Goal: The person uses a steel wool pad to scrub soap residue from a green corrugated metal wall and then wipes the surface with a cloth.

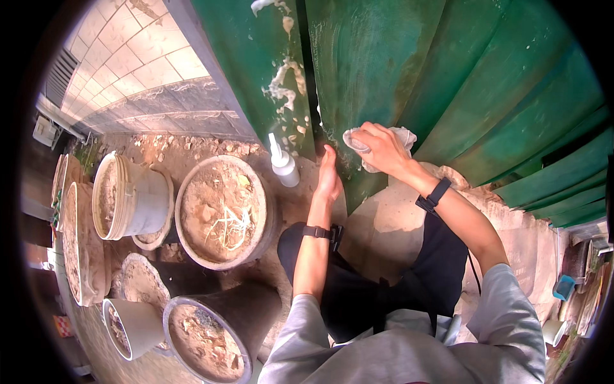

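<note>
My right hand (385, 152) is closed on a whitish cloth (404, 136), which bunches out on both sides of the fingers. It presses the cloth to the lower part of a green panel (368, 70). My left hand (328, 178) is held up edge-on near the panel's foot, its fingers stretched and nothing seen in it. Left of that hand, a white bottle with a pointed nozzle (284, 168) stands upright on the ground. White foam (279, 86) streaks the panel strip above the bottle.
Several soil-filled pots stand at the left, among them a large round pot (224, 212), a white bucket (144, 201) and a dark pot (246, 320). A tiled wall (137, 51) rises at the upper left. At the far right lies a blue container (563, 287).
</note>
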The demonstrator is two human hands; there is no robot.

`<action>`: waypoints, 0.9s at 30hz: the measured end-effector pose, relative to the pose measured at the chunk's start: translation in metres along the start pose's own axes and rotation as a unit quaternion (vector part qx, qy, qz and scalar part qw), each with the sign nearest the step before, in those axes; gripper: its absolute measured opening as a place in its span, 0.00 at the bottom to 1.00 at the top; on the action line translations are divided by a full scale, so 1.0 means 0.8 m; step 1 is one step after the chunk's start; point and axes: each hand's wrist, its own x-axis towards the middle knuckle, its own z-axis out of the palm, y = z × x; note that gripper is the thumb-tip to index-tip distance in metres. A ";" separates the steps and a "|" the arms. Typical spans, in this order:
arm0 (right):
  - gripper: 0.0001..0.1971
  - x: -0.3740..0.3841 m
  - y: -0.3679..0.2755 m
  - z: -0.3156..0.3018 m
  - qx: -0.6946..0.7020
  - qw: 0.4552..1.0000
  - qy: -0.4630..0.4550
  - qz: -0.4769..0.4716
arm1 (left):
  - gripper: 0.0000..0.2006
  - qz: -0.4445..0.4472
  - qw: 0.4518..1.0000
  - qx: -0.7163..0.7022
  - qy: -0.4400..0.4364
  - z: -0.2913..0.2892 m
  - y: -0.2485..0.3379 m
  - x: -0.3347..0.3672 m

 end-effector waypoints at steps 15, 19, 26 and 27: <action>0.12 0.031 -0.034 0.041 0.077 0.997 0.016 -0.005 | 0.34 -0.006 0.992 -0.122 -0.010 0.031 0.013 -0.019; 0.11 -0.021 -0.037 0.058 0.154 0.987 0.005 0.057 | 0.31 0.021 0.996 -0.082 0.035 0.008 0.009 -0.010; 0.16 -0.049 -0.012 0.077 0.232 0.910 0.243 0.243 | 0.29 0.116 0.971 0.204 -0.039 0.022 0.005 -0.012; 0.20 -0.063 0.003 0.091 0.280 0.855 0.295 0.321 | 0.26 0.153 0.949 0.273 -0.030 0.042 0.002 -0.012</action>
